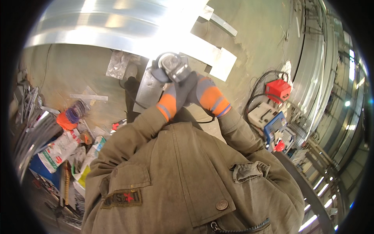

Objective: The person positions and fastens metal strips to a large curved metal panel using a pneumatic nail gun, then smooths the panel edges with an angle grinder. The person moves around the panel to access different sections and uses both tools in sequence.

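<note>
An angle grinder (171,64) is in front of me, its round head and guard close to the edge of a large shiny metal sheet (97,29). My left hand (176,94), in a grey and orange work glove, is wrapped round the tool's body from the left. From the right my right hand (203,90), gloved alike, closes on the body as well, and the two hands meet. Their fingers are partly hidden behind the gloves' backs. A black cord (208,121) curves out below my right wrist. Glare washes out the sheet beside the grinder.
A flat metal plate (148,90) lies left of my hands. Bags (59,150), metal strips and an orange glove (66,121) are heaped at left. Right of me stand a red box (277,91), a beige case (261,114) and coiled cables (253,91).
</note>
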The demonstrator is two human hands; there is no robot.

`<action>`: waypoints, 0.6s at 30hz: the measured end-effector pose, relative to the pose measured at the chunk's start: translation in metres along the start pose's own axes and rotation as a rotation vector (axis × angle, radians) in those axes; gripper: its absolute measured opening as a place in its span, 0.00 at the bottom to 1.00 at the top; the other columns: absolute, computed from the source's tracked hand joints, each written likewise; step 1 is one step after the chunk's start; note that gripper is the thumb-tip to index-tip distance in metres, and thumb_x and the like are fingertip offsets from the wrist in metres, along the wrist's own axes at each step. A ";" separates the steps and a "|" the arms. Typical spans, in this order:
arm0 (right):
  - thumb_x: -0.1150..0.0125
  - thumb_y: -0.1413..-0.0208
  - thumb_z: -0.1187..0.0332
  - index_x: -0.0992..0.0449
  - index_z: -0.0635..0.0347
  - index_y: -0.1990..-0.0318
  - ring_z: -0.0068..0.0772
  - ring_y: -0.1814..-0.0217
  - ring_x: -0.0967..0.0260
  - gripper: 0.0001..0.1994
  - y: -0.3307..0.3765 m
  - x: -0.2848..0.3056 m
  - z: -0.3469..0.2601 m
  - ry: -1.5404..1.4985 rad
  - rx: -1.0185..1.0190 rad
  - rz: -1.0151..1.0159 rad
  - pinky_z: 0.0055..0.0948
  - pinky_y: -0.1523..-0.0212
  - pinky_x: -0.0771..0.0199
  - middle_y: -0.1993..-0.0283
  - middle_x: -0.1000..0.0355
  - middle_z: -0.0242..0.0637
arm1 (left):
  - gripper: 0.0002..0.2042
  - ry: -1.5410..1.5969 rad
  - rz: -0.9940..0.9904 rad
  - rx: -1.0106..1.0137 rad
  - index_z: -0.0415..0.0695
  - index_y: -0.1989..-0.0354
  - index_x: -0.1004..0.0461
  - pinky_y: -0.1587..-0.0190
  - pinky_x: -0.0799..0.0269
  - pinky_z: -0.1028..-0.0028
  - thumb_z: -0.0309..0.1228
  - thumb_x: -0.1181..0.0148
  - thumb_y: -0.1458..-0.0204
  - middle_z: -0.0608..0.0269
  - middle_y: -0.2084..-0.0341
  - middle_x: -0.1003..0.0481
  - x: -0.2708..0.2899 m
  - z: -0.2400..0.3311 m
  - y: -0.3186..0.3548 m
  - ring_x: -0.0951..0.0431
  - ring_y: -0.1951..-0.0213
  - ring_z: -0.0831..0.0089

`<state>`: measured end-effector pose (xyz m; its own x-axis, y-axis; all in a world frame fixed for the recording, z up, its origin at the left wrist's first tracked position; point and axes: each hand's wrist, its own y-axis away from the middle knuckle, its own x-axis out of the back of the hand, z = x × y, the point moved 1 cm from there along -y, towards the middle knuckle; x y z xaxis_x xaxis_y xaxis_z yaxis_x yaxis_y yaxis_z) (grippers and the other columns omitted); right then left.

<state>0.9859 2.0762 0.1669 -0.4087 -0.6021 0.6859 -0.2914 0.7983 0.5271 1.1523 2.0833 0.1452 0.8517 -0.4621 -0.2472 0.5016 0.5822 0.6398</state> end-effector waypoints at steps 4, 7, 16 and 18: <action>0.37 0.41 0.66 0.28 0.63 0.45 0.65 0.51 0.22 0.18 0.046 -0.025 -0.009 -0.234 -0.082 0.015 0.52 0.50 0.23 0.55 0.21 0.60 | 0.24 -0.334 -0.005 -0.359 0.44 0.30 0.32 0.37 0.29 0.63 0.43 0.49 0.29 0.44 0.40 0.24 -0.007 -0.034 0.029 0.24 0.38 0.52; 0.40 0.41 0.72 0.31 0.63 0.41 0.66 0.52 0.24 0.20 0.052 -0.045 -0.016 -0.217 -0.132 0.055 0.52 0.51 0.23 0.56 0.22 0.61 | 0.24 -0.430 -0.060 -0.357 0.51 0.29 0.35 0.42 0.26 0.56 0.36 0.45 0.33 0.38 0.41 0.25 0.003 -0.047 0.038 0.24 0.41 0.41; 0.39 0.44 0.71 0.33 0.67 0.39 0.65 0.52 0.22 0.25 0.032 -0.068 -0.023 -0.259 -0.291 -0.037 0.52 0.51 0.22 0.57 0.20 0.60 | 0.33 -0.757 -0.094 -0.450 0.53 0.27 0.38 0.46 0.23 0.53 0.36 0.35 0.42 0.34 0.40 0.28 0.024 -0.033 0.036 0.24 0.43 0.34; 0.38 0.44 0.70 0.32 0.67 0.39 0.65 0.52 0.22 0.25 0.031 -0.068 -0.026 -0.313 -0.284 0.025 0.53 0.52 0.22 0.57 0.20 0.61 | 0.34 -0.805 -0.175 -0.390 0.50 0.26 0.38 0.41 0.26 0.54 0.36 0.34 0.41 0.33 0.39 0.28 0.030 -0.031 0.035 0.25 0.40 0.36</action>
<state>1.0271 2.1417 0.1497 -0.6680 -0.5143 0.5378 -0.0459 0.7499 0.6600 1.1998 2.1107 0.1380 0.4688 -0.8073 0.3585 0.7542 0.5771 0.3131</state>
